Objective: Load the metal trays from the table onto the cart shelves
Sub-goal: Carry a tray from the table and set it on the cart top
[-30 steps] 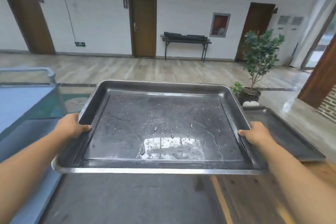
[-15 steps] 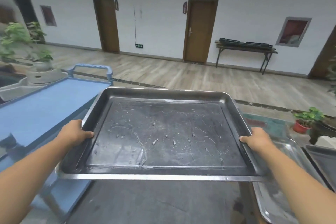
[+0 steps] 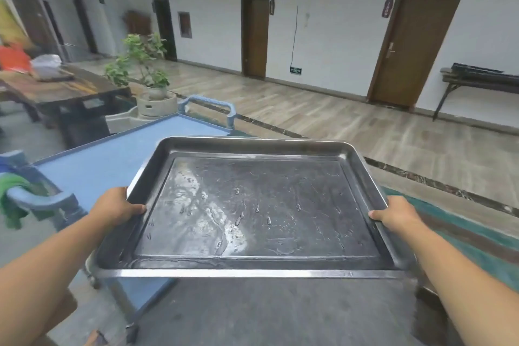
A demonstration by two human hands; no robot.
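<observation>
Blue cart [image 3: 112, 154]: stands ahead and to the left, its top shelf showing beyond the tray's left rim. Metal tray [image 3: 266, 205], wet with droplets: held level in the air before the person, on no shelf yet; the step is judged the carry to the cart, and the next move calls for lowering it flat onto a shelf. Left hand [image 3: 115, 209], right hand [image 3: 400, 215]: each grips a side rim, thumb hooked over the edge, remaining fingers beneath the tray, out of sight.

no legible txt, green wall sign [image 3: 295, 70] & door plaque [image 3: 387, 6] too blurry
</observation>
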